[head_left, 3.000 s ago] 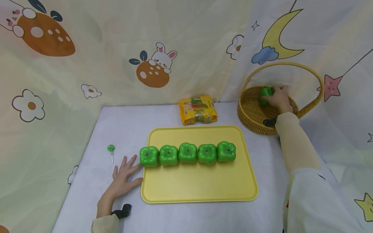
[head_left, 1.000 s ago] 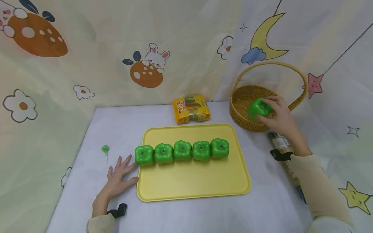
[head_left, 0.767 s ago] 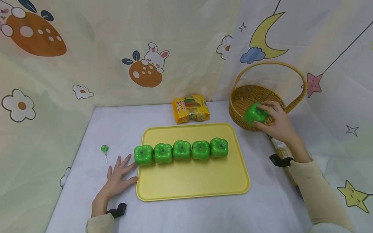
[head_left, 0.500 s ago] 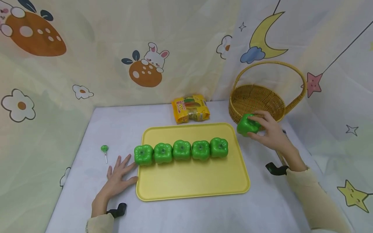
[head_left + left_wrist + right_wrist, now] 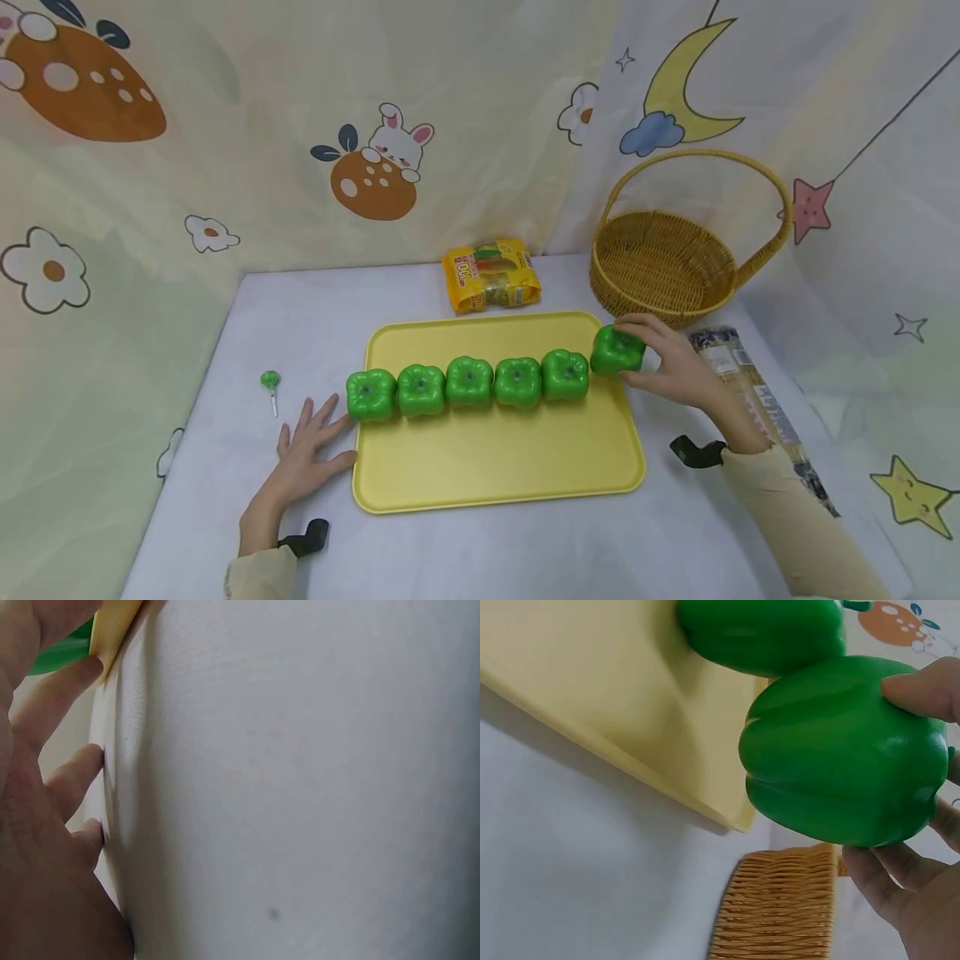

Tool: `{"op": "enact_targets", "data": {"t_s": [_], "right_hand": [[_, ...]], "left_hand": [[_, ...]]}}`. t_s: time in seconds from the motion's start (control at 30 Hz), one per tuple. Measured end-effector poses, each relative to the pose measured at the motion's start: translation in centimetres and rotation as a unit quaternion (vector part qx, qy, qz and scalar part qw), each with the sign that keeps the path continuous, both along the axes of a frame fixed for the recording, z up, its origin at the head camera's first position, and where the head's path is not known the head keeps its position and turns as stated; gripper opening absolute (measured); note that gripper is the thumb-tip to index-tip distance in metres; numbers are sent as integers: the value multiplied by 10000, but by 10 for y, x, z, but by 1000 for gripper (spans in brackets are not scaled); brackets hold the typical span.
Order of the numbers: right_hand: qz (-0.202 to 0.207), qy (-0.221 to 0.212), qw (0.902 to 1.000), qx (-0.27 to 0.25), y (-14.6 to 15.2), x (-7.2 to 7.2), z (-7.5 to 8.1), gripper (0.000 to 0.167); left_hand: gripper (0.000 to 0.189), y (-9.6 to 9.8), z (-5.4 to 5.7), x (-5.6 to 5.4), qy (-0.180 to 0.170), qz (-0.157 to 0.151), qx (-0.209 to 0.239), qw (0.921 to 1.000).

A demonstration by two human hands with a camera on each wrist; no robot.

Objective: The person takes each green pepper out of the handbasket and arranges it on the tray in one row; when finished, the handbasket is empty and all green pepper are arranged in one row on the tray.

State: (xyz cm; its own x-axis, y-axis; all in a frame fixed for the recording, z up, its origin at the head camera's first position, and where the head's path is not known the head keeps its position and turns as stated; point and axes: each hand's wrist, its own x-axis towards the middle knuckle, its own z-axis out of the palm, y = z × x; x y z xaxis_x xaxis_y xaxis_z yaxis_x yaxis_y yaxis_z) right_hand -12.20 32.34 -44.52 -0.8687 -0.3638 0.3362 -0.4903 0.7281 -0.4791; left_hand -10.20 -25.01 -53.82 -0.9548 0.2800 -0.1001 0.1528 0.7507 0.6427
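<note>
My right hand (image 5: 670, 364) grips a green bell pepper (image 5: 617, 351) at the right end of a row. In the right wrist view this bell pepper (image 5: 840, 754) sits between thumb and fingers, near or against its neighbour (image 5: 765, 630), by the tray's corner. Whether it rests on the tray is unclear. Several more green bell peppers (image 5: 469, 382) stand side by side across the yellow tray (image 5: 498, 462). With fingers spread, my left hand (image 5: 306, 460) lies on the table by the tray's left edge. The left wrist view shows its fingers (image 5: 64, 701) extended, one at the tray rim (image 5: 112, 634).
Behind the tray on the right stands a wicker basket (image 5: 660, 262) with a tall handle. A yellow snack bag (image 5: 491, 275) lies at the back. A green lollipop (image 5: 271, 381) lies left of the tray, and a long clear package (image 5: 757, 400) lies partly beneath my right forearm.
My right hand has lifted the bell pepper out of the basket and carried it left and nearer, to the row's right end. My left hand has stayed by the tray edge.
</note>
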Motion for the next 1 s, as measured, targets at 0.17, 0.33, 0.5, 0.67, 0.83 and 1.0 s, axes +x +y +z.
{"op": "enact_targets", "data": {"t_s": [0.17,0.33,0.5,0.67,0.83,1.0], "right_hand": [[47,-487,9988,9,-1,0,-4,74],[32,-1114,9936,-176,-1,3,-9,78],[39,-1240,9922,-135,-3,6,-14,79],[59,-1253,9920,-139,-5,5,-17,80],[81,-1256,9920,-109,-7,4,-18,81],[69,-1353,9907,-85,-6,4,-18,79]], "left_hand": [[69,0,-2,-1,-1,-11,14,10000],[68,0,-2,-1,44,-38,42,10000],[69,1,-1,0,70,-13,3,10000],[69,1,-2,0,38,3,5,10000],[71,0,-3,0,-40,-2,-60,10000],[70,0,-4,0,50,-8,-54,10000]]}}
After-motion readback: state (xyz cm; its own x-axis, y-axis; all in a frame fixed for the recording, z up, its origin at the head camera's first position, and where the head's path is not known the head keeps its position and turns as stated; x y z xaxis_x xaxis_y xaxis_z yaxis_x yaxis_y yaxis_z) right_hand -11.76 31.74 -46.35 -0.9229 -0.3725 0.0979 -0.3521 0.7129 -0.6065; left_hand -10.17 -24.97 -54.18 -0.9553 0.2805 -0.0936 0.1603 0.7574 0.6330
